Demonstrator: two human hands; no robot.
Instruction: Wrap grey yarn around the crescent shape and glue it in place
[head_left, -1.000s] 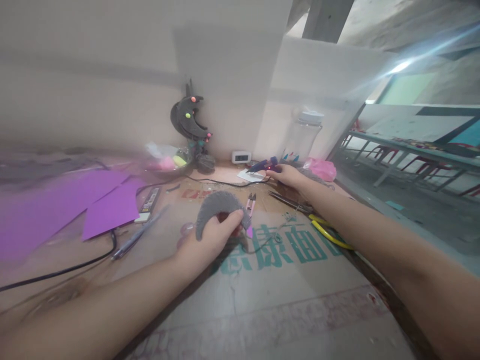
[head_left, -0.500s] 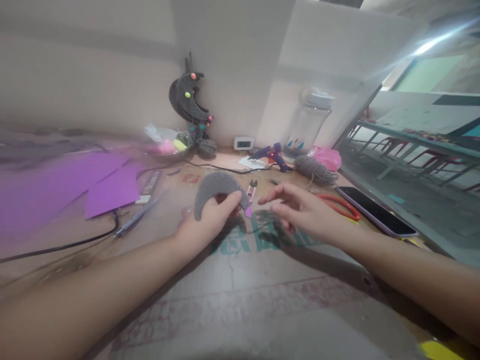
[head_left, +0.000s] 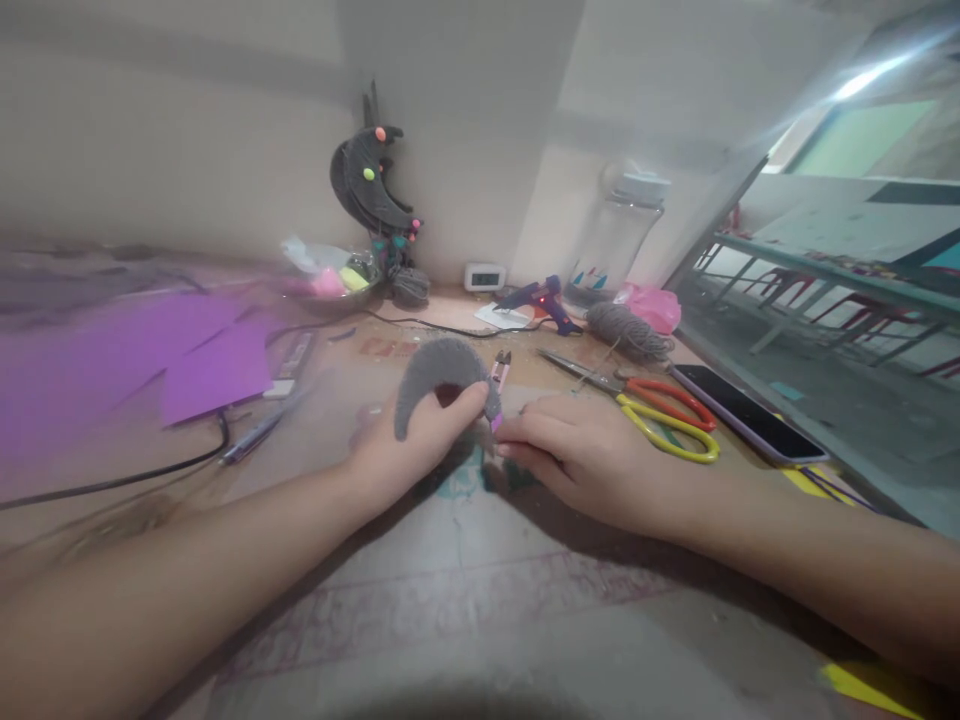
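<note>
Thumb on the near face and fingers behind, the left hand (head_left: pixel 401 445) holds a grey crescent (head_left: pixel 439 358) in a narrow clasp near its right-hand end. That crescent stands raised over the middle of the work surface (head_left: pixel 540 630), its curve arching upward and its left horn pointing down beside the base of the thumb. Its right horn ends in a small purple tip (head_left: pixel 496 423), angled downward between the two hands. The left forearm runs in from the lower left corner, slanting up and to the right, and the thumb lies almost straight along the inner curve. From the right edge the other forearm comes in at a flatter slant, the right hand (head_left: pixel 592 460) turned back upward, knuckles toward the camera. Its fingers curl inward, with thumb and forefinger drawn close together right at the purple tip; whether they pinch it, or some fine strand there, cannot be told. Just beyond the crescent's right end lie small pink-handled snips (head_left: pixel 502 366). Scissors with one red and one yellow handle (head_left: pixel 667 425) rest near the right wrist, and a phone (head_left: pixel 750 412) lies farther right. Behind the hands are a blue glue gun (head_left: pixel 544 300) and a bundle of grey yarn (head_left: pixel 628 332).
</note>
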